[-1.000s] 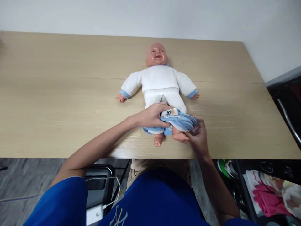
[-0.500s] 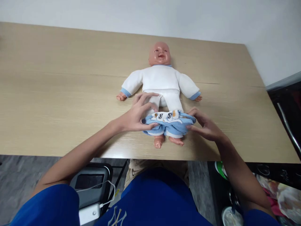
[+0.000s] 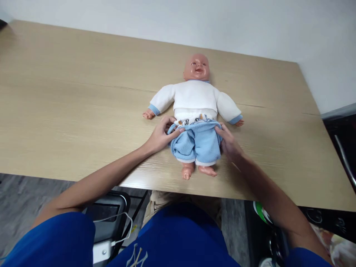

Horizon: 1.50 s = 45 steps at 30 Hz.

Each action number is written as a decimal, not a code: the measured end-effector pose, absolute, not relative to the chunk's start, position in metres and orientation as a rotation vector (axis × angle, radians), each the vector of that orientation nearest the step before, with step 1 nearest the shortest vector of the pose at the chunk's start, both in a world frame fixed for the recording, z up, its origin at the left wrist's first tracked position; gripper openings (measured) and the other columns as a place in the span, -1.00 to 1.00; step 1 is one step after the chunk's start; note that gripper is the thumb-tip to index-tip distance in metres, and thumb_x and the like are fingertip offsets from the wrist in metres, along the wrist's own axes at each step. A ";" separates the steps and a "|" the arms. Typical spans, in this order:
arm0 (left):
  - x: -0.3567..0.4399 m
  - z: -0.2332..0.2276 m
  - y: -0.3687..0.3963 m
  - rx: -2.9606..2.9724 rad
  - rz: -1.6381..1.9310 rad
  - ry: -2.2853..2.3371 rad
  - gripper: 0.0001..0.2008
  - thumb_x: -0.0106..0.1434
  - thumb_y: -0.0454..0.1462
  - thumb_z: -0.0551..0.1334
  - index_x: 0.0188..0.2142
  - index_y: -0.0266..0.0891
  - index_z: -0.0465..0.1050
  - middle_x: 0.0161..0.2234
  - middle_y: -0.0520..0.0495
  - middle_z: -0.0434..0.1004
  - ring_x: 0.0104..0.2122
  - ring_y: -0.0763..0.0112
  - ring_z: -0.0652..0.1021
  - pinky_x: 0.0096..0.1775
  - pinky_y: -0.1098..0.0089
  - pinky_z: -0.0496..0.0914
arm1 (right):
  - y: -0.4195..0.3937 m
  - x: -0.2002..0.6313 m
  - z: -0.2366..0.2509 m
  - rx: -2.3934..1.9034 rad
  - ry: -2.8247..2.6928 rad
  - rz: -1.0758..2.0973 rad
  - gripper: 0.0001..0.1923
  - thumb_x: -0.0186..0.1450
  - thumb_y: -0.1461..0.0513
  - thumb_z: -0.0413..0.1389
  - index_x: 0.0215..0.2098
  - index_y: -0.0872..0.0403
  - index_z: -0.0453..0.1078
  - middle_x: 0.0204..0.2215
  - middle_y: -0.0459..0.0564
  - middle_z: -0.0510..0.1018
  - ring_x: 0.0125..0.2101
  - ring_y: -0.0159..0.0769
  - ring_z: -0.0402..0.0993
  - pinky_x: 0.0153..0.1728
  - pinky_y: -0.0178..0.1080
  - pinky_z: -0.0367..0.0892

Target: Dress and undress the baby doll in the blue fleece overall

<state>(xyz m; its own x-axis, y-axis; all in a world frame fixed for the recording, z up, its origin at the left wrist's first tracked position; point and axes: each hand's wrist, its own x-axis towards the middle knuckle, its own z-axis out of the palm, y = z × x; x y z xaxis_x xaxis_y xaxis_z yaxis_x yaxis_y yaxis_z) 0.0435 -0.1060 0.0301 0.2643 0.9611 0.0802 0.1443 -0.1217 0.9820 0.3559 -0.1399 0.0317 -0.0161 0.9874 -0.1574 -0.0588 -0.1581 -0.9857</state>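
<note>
A baby doll [image 3: 195, 94] in a white top with blue cuffs lies on its back, head away from me and feet toward me. Blue terry trousers [image 3: 207, 142] with white hems cover its legs up to about the hips, and the bare feet stick out below. A folded part with printed eyes shows at the waist. My left hand [image 3: 164, 135] pinches the waistband on the left side, thumb on top. On the right side, my right hand [image 3: 228, 141] grips the waistband too, its fingers partly hidden behind the cloth.
The wooden table [image 3: 83, 111] reaches back to a white wall [image 3: 178, 22]. Below its front edge, a dark case [image 3: 111, 218] with a white power bank [image 3: 103, 252] and cable stands at the left. Dark shelving with assorted items is at the lower right.
Both hands have drawn the trousers up from the doll's lower legs to about its hips. The bunched cloth has spread out along the legs. The camera view has shifted slightly.
</note>
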 end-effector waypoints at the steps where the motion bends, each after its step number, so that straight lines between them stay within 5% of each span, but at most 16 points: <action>1: 0.042 0.028 -0.108 1.504 0.980 1.043 -0.45 0.35 0.17 0.62 0.01 -0.14 0.58 0.04 -0.14 0.66 -0.01 0.19 0.61 0.06 0.20 0.52 | -0.143 0.353 0.030 -1.281 -1.068 1.355 -0.37 0.35 -0.36 0.50 0.02 -0.14 0.54 -0.05 -0.03 0.79 0.00 0.03 0.75 0.15 0.12 0.73; 6: 0.042 0.032 -0.110 1.406 0.930 0.903 -0.41 0.44 0.28 0.56 0.01 -0.14 0.58 0.02 -0.14 0.71 0.01 0.17 0.66 0.11 0.20 0.58 | -0.146 0.351 0.026 -1.298 -1.153 1.266 -0.31 0.36 -0.46 0.47 -0.04 -0.15 0.50 -0.21 -0.13 0.67 -0.20 -0.11 0.63 -0.07 -0.03 0.71; 13: 0.044 0.032 -0.103 1.176 0.915 0.900 -0.28 0.36 0.40 0.59 -0.06 -0.05 0.39 -0.37 0.13 0.46 -0.43 0.41 0.40 -0.36 0.37 0.37 | -0.141 0.356 0.033 -1.268 -1.342 1.181 -0.27 0.41 -0.52 0.40 -0.15 -0.13 0.44 -0.29 -0.16 0.46 -0.29 -0.19 0.38 -0.20 -0.13 0.52; 18: 0.034 0.039 -0.097 1.346 1.023 0.982 -0.37 0.33 0.29 0.65 -0.13 -0.11 0.52 -0.24 0.01 0.56 -0.24 0.31 0.54 -0.17 0.32 0.50 | -0.148 0.365 0.046 -1.293 -1.434 1.033 -0.37 0.48 -0.42 0.37 -0.21 -0.12 0.45 -0.36 -0.15 0.34 -0.34 -0.17 0.25 -0.22 -0.09 0.38; 24: 0.043 0.056 -0.069 1.547 1.179 0.930 -0.34 0.37 0.38 0.58 -0.09 -0.07 0.52 -0.13 -0.06 0.56 -0.07 0.17 0.59 0.05 0.18 0.54 | -0.127 0.356 0.079 -1.184 -1.743 0.737 -0.65 0.45 -0.15 0.40 -0.20 -0.12 0.53 -0.22 0.01 0.56 -0.11 0.07 0.50 0.19 0.20 0.52; 29: 0.061 0.051 -0.034 1.501 1.151 0.868 -0.28 0.31 0.39 0.64 -0.06 -0.10 0.50 -0.20 -0.01 0.54 -0.16 0.24 0.57 -0.05 0.25 0.49 | -0.075 0.358 0.076 -1.167 -1.523 1.037 -0.60 0.36 -0.10 0.49 -0.13 -0.11 0.49 -0.28 -0.13 0.54 -0.22 -0.11 0.51 0.01 0.01 0.61; 34: 0.044 0.034 -0.025 1.528 1.082 0.952 -0.30 0.28 0.35 0.68 -0.14 -0.14 0.55 -0.22 -0.02 0.59 -0.22 0.28 0.55 -0.13 0.29 0.44 | -0.073 0.384 0.048 -1.339 -1.415 1.204 -0.50 0.30 -0.19 0.62 -0.19 -0.10 0.57 -0.30 -0.11 0.65 -0.15 -0.06 0.64 -0.05 -0.06 0.68; 37: 0.033 0.028 -0.030 1.629 1.016 0.985 -0.31 0.35 0.38 0.64 -0.20 -0.16 0.60 -0.25 -0.05 0.58 -0.24 0.24 0.55 -0.15 0.23 0.47 | -0.091 0.384 0.038 -1.341 -1.304 1.251 -0.50 0.33 -0.25 0.60 -0.24 -0.14 0.57 -0.29 -0.07 0.69 -0.01 0.08 0.74 0.08 0.04 0.76; 41: 0.040 0.021 -0.032 1.415 0.953 0.826 -0.28 0.39 0.44 0.57 -0.07 -0.14 0.68 -0.21 -0.12 0.70 -0.20 0.12 0.69 -0.16 0.18 0.58 | -0.102 0.360 0.039 -1.206 -0.927 1.409 -0.51 0.27 -0.23 0.59 -0.08 -0.19 0.62 0.02 -0.03 0.87 0.30 0.16 0.76 0.35 0.12 0.75; 45: 0.041 0.017 -0.025 1.267 0.889 0.720 -0.33 0.41 0.39 0.58 -0.01 -0.12 0.69 -0.17 -0.15 0.75 -0.21 0.09 0.74 -0.18 0.16 0.62 | -0.097 0.355 0.042 -1.173 -0.837 1.487 -0.57 0.24 -0.16 0.54 -0.12 -0.19 0.59 -0.04 0.02 0.88 0.31 0.22 0.76 0.30 0.19 0.77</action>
